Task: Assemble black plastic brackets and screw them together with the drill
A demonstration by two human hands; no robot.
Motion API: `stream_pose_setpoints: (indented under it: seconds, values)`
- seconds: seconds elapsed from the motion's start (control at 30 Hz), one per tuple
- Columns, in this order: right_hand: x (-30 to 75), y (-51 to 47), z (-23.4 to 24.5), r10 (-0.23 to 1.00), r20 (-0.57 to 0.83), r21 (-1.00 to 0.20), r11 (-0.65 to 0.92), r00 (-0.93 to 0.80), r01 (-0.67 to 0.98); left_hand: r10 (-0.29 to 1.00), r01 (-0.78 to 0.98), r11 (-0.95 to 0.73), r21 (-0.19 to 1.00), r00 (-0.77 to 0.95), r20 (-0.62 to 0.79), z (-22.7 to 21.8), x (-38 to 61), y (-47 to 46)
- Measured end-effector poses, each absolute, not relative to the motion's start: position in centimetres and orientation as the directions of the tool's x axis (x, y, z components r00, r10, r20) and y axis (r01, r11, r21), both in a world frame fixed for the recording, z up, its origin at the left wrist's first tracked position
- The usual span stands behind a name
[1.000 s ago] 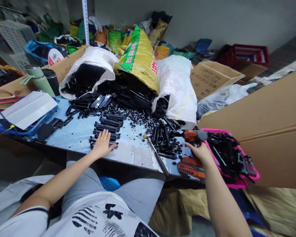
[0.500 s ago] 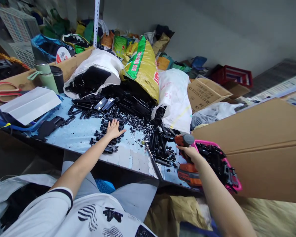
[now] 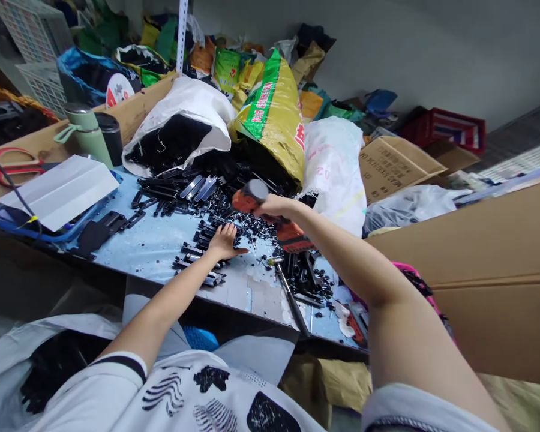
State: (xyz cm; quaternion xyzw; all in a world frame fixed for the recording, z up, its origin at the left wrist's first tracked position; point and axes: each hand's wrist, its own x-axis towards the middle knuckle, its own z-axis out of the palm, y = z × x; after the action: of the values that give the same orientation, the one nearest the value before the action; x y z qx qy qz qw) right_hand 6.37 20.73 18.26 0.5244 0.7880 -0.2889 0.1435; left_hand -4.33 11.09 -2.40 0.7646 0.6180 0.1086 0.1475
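My right hand (image 3: 276,206) is wrapped round the grip of an orange and dark grey cordless drill (image 3: 247,198), held above the table with its head pointing left. Fingers stretched and thumb out, my left hand (image 3: 224,241) rests on a row of black plastic parts (image 3: 202,277) laid side by side. Small loose screws (image 3: 261,228) are scattered just beyond it. To the right a hammer (image 3: 290,294) lies across the table's front edge, beside a heap of black parts (image 3: 303,273).
Behind stand a white sack (image 3: 184,108), a yellow sack (image 3: 279,114) and another white sack (image 3: 335,156), with black pieces spilling out. A blue tray (image 3: 67,234) and a green bottle (image 3: 87,138) are left. A pink basket (image 3: 409,267) and cardboard (image 3: 486,270) stand right.
My right hand has lifted the drill from beside the pink basket and carried it left, near my left hand. My left hand stays on the row of parts. The view has shifted slightly.
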Motion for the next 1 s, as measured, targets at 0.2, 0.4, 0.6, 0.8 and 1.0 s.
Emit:
stream_pose_setpoints:
  seconds: [0.2,0.4,0.6,0.8,1.0]
  values:
    - [-1.7,22.3,18.5,0.659,-0.674,-0.034,0.424,-0.334,0.905,0.979,0.913,-0.169,0.371,0.2,-0.046,-2.9,-4.4,11.2]
    - [-2.7,21.4,18.7,0.656,-0.621,-0.007,0.543,-0.429,0.84,0.978,0.903,-0.166,0.396,0.201,-0.048,-3.2,-4.4,11.3]
    - [-2.6,19.6,19.7,0.62,-0.645,-0.08,0.527,-0.447,0.846,0.979,0.889,-0.202,0.412,0.2,0.049,-2.9,-4.8,11.0]
    - [-3.8,18.9,18.8,0.588,-0.637,-0.077,0.595,-0.498,0.8,0.982,0.889,-0.18,0.42,0.184,0.03,-2.7,-4.7,11.3]
    - [-4.2,17.1,18.8,0.571,-0.651,-0.024,0.642,-0.5,0.766,0.981,0.894,-0.139,0.426,0.182,-0.061,-2.0,-5.0,9.6]
